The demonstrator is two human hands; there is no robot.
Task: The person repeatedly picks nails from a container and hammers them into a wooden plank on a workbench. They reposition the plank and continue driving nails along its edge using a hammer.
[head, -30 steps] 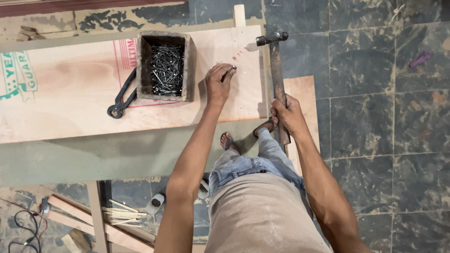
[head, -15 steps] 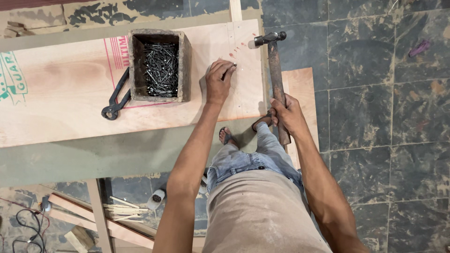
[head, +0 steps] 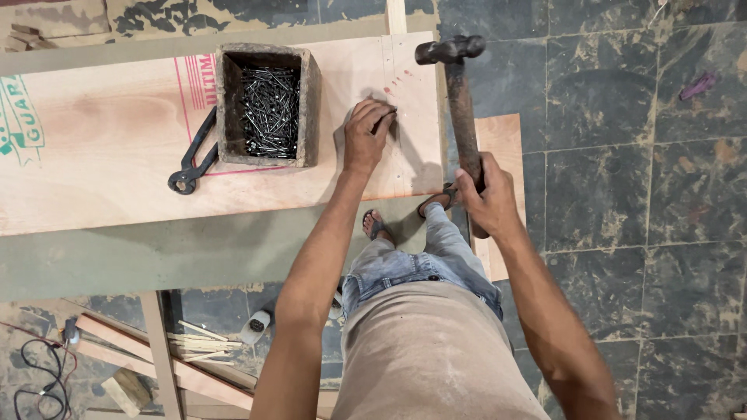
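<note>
The right hand is closed in a full grip round the lower end of a hammer, whose long, dark, rust-brown handle runs up past the right edge of the plywood sheet to a blackish metal head that sits over the sheet's far right corner. The left hand rests on the sheet a little to the left of the handle, its fingers bunched and its fingertips pinched on a small nail stood on the wood. The sheet is pale, smooth, reddish-grained board with red and green print, lying on a grey-green bench top. Just left of the left hand stands a rough, square, grey-brown box, open on top and holding a heap of thin dark nails. Black pincers lie against the box's left side. Beyond lies a floor of worn dark stone tiles.
</note>
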